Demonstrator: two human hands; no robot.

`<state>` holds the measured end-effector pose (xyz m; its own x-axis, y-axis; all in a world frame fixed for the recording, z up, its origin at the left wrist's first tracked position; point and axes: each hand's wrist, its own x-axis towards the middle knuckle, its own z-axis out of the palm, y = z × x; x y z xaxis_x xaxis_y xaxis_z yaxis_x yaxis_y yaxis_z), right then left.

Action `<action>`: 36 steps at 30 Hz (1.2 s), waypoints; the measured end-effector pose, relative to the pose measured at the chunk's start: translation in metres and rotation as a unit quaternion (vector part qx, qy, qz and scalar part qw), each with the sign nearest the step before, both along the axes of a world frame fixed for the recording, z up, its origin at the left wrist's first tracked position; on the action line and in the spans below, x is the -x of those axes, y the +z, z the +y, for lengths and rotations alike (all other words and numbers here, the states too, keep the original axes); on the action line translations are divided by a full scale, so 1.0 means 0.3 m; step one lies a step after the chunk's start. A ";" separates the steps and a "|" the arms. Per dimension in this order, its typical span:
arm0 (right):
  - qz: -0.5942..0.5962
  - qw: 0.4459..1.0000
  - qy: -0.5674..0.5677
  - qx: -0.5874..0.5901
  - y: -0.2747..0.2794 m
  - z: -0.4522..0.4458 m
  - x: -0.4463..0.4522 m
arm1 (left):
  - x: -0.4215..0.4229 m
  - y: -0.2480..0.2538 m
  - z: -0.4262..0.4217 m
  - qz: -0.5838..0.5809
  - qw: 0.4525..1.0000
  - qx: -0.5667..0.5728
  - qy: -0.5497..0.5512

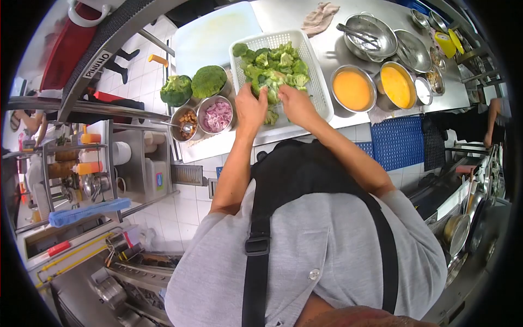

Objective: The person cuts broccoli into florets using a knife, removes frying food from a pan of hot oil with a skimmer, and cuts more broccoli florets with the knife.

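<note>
My left hand point(250, 108) and my right hand point(298, 107) meet over the near side of a white perforated plastic basket point(322, 90). Between their fingertips is a pale green broccoli piece point(273, 95), gripped from both sides. Many cut broccoli florets point(280, 59) fill the basket behind it. To the left of my left hand, a steel bowl of chopped red onion point(217, 115) stands close by. Whole broccoli heads point(209, 81) sit just beyond the onion.
A pot with brown pieces point(187, 121) and a spoon stands at the left edge. Two containers of orange-yellow liquid point(352, 89) are right of the basket. Behind lie a white cutting board point(218, 30), a cloth point(320, 19) and steel bowls point(370, 35). Other people stand at both sides.
</note>
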<state>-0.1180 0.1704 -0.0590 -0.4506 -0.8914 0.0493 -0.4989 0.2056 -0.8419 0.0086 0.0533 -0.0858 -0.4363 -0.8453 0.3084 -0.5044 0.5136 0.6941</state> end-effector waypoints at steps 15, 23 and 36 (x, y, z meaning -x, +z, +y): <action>0.053 0.998 0.022 -0.036 0.016 -0.066 -0.011 | -0.018 -0.041 -0.048 0.032 0.995 -0.088 0.027; 0.168 0.984 0.052 0.013 -0.066 -0.179 0.008 | -0.046 -0.017 -0.028 0.030 0.999 -0.014 -0.011; -0.416 0.907 0.050 0.035 0.165 0.098 0.040 | -0.078 0.164 0.052 0.514 0.694 -0.477 -0.162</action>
<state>-0.1301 0.1998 -0.0095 -0.2749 -0.9378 -0.2120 0.3019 0.1251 -0.9451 0.0322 0.0688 -0.0366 -0.6142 -0.7884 -0.0351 0.5450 -0.4559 0.7037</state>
